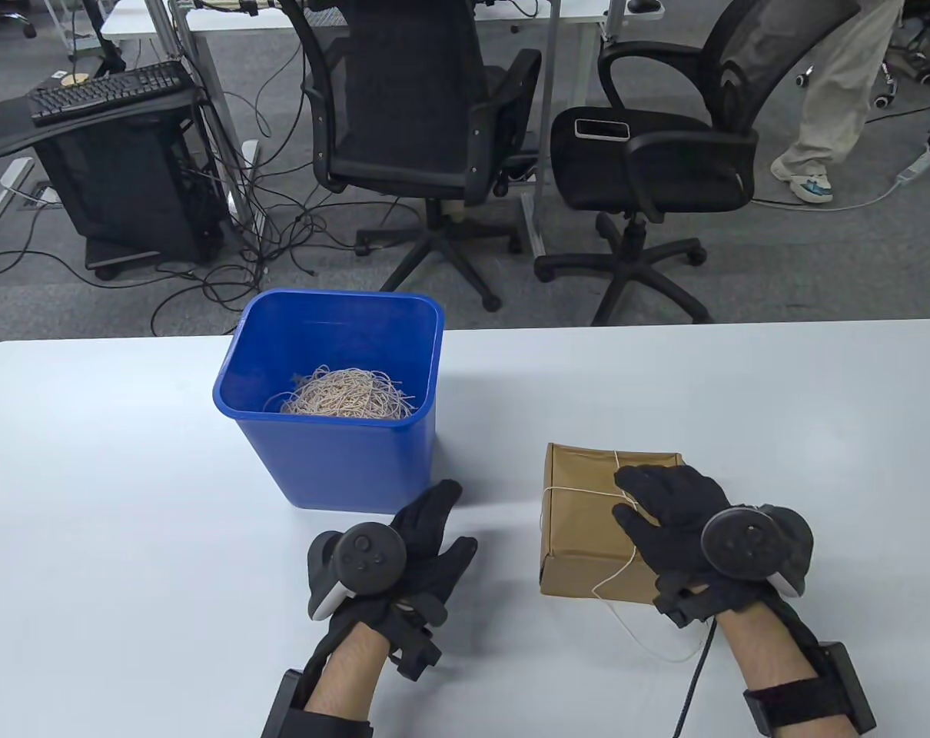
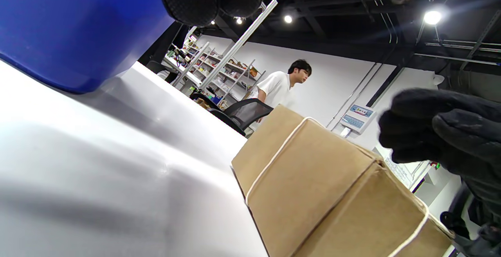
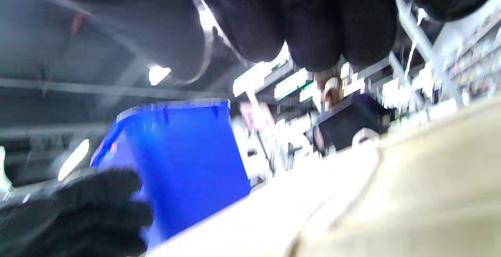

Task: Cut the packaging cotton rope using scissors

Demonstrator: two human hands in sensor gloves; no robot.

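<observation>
A brown paper-wrapped box (image 1: 580,530) lies on the white table (image 1: 127,500), tied with thin cotton rope (image 1: 580,490). My right hand (image 1: 626,500) rests on the box top with fingers spread over the rope crossing. A loose rope strand (image 1: 626,623) trails off the box front onto the table and under my right wrist. My left hand (image 1: 453,519) lies open and empty on the table between the box and a blue bin (image 1: 334,453). The left wrist view shows the box (image 2: 313,190), its rope (image 2: 274,159) and my right hand (image 2: 450,131). No scissors are in view.
The blue bin holds a pile of cut rope pieces (image 1: 350,396); it also shows in the right wrist view (image 3: 176,155). Two black office chairs (image 1: 411,115) stand beyond the table's far edge. A person (image 2: 280,86) stands in the background.
</observation>
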